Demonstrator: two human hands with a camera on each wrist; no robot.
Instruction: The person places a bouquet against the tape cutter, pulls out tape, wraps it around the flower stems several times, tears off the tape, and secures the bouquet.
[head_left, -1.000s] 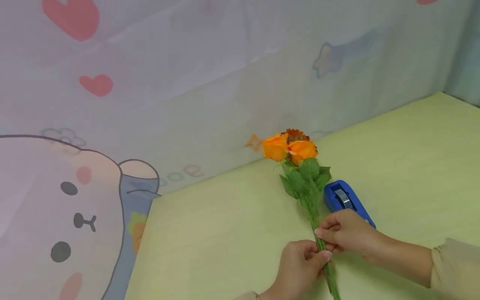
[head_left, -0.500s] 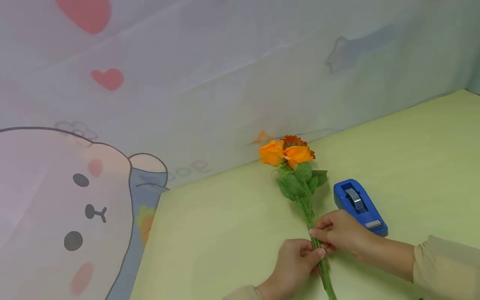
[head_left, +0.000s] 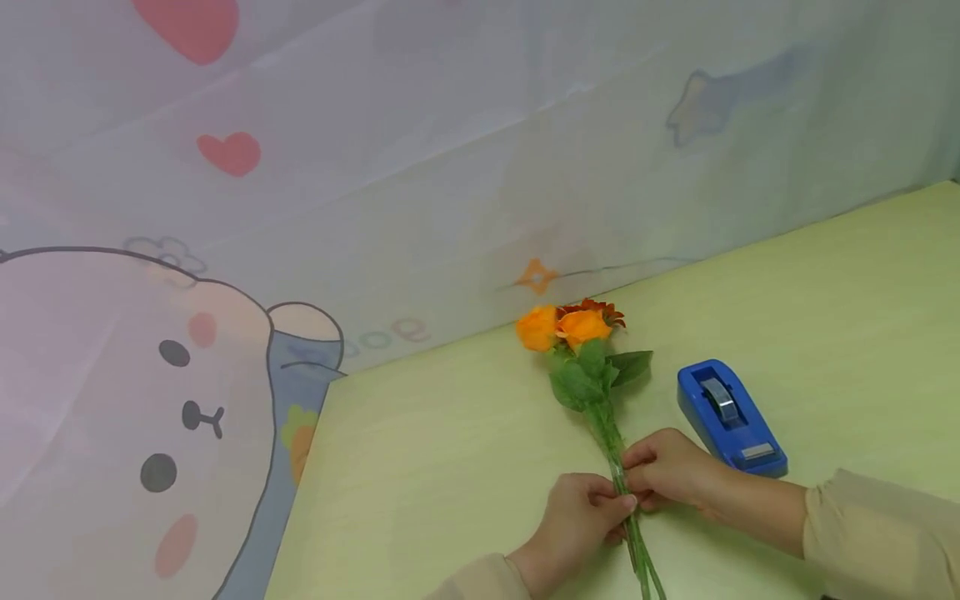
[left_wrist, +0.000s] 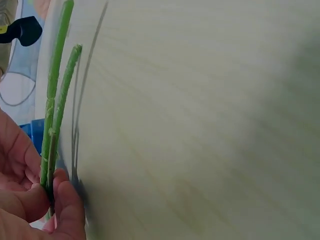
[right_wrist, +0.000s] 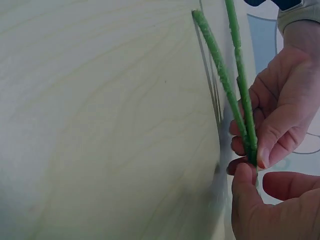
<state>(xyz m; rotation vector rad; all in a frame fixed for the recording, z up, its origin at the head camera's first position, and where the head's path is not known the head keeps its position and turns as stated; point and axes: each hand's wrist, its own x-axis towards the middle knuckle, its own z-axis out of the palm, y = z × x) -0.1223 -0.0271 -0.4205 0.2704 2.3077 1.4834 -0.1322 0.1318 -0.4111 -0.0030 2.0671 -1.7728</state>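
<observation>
A small bunch of flowers lies slanted above the table: two orange roses (head_left: 583,328) and a red-brown flower (head_left: 612,314) partly behind them, with green leaves (head_left: 577,385). My left hand (head_left: 573,518) pinches the green stems (left_wrist: 60,100) between thumb and fingers. Just above it, on the other side, my right hand (head_left: 675,471) holds the stems with its fingertips. A shiny clear strip, perhaps tape, shows on the stems there. Below the hands the stem ends (right_wrist: 220,65) spread apart in the right wrist view.
A blue tape dispenser (head_left: 738,446) with a clear roll stands just right of the flowers, close behind my right hand. The pale yellow-green table (head_left: 420,442) ends at a printed cloth backdrop (head_left: 420,217) with a cartoon animal and hearts.
The flower heads have come lower in view and the stem ends are spread wider. Both hands still hold the stems. The camera has turned slightly left, so the dispenser appears further right.
</observation>
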